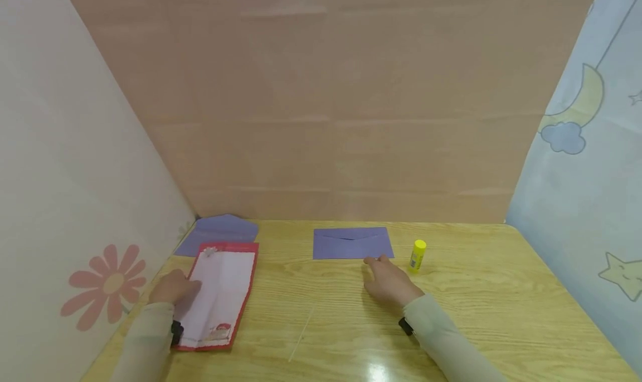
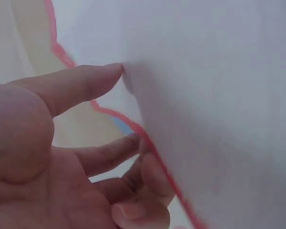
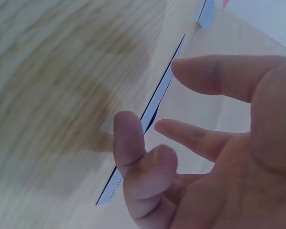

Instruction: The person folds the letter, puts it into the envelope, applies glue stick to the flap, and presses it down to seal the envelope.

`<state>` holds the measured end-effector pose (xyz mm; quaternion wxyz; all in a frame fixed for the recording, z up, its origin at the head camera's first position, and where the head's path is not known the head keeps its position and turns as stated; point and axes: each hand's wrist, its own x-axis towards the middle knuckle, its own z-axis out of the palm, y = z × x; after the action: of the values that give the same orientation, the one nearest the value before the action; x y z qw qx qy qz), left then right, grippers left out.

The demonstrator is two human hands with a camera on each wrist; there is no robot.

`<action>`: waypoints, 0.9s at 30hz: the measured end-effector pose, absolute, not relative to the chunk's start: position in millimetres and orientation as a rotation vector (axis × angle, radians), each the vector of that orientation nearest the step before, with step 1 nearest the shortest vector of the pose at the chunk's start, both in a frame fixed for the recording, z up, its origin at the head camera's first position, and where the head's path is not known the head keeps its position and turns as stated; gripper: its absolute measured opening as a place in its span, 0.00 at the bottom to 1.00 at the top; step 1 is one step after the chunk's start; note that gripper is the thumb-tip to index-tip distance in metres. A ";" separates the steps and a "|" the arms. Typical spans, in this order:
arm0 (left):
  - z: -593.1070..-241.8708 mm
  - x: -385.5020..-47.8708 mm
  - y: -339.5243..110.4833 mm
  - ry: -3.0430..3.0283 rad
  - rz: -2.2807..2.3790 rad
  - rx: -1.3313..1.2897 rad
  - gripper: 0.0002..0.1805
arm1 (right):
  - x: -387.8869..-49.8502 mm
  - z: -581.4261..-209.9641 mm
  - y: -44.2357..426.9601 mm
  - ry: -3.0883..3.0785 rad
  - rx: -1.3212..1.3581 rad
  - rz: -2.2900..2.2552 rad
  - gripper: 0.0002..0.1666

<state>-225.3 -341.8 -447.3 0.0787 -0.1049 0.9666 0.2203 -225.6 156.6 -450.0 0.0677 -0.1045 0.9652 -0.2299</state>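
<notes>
My left hand [image 1: 174,287] pinches the left edge of a white sheet with a red border [image 1: 225,293], a letter paper with small printed pictures. In the left wrist view the thumb [image 2: 86,83] presses on the white face of the sheet [image 2: 205,95], and the other fingers lie curled behind its red edge. My right hand [image 1: 391,281] is at the near edge of a purple envelope [image 1: 351,245], whose flap side faces up. Between its spread thumb and fingers [image 3: 195,138] nothing is held; whether a fingertip touches the envelope I cannot tell.
Another purple envelope [image 1: 218,231] with its flap raised lies at the back left, partly under the sheet. A yellow glue stick [image 1: 418,255] stands upright right of the middle envelope. Covered walls [image 1: 331,120] enclose the wooden table [image 1: 481,293] at the back and sides.
</notes>
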 end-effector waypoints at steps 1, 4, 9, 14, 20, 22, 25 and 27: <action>-448.7 -226.4 -341.3 2.890 0.692 -0.309 0.23 | -225.3 -450.1 156.7 2.913 -0.314 -0.692 0.34; -449.6 -229.4 -337.8 2.850 0.781 -0.307 0.20 | -224.8 -449.4 157.0 2.927 -0.316 -0.685 0.33; -445.9 -231.2 -327.5 2.844 0.892 -0.151 0.15 | -223.6 -446.9 158.3 2.935 -0.316 -0.688 0.32; -442.9 -229.7 -311.1 2.821 1.058 -0.004 0.10 | -224.1 -447.9 158.7 2.951 -0.324 -0.685 0.30; -434.0 -225.8 -286.6 2.741 1.211 0.152 0.13 | -224.5 -450.9 157.0 2.964 -0.339 -0.697 0.27; -430.2 -224.6 -276.3 2.711 1.252 0.190 0.14 | -224.1 -451.9 156.4 2.962 -0.342 -0.708 0.28; -424.9 -223.2 -259.8 2.670 1.316 0.213 0.14 | -223.4 -452.9 156.1 2.959 -0.377 -0.756 0.28; -421.7 -223.0 -249.1 2.643 1.359 0.239 0.13 | -223.3 -453.3 155.3 2.948 -0.413 -0.813 0.27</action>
<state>-223.0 -249.1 -421.7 0.0798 0.0798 0.8837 0.4543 -223.3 155.3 -453.3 0.0277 -0.1338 0.9550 -0.2634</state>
